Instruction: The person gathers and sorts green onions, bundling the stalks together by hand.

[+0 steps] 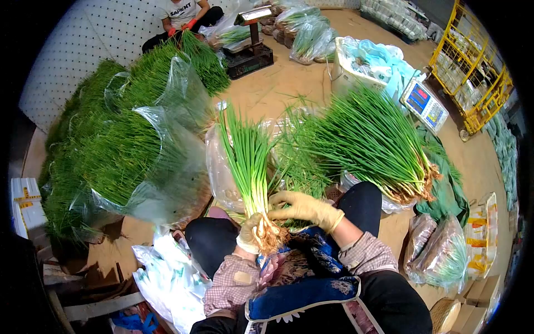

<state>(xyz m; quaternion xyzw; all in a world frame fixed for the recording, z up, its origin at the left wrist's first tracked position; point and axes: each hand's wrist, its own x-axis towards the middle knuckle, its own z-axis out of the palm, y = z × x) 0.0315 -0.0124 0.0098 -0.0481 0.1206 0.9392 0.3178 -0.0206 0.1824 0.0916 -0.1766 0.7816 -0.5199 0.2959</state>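
Observation:
A bunch of green onions (pixel 247 161) stands upright in front of me, its white stems and brown roots at the bottom. Around its lower end my gloved left hand (pixel 250 232) is closed, just beside the roots. My right hand (pixel 303 209), in a yellowish glove, lies against the right side of the stems with its fingers apart. To the right, a large heap of green onions (pixel 372 145) lies with its roots pointing right. Loose green leaves (pixel 300 161) are scattered between the bunch and this heap.
Big plastic bags of greens (pixel 128 145) fill the left. A co-worker (pixel 186 16) in red gloves sits behind them, near a platform scale (pixel 250 55). A digital scale (pixel 424 104), a white bin (pixel 356 72) and a yellow cart (pixel 473 67) stand right; bagged onions (pixel 439 253) lie lower right.

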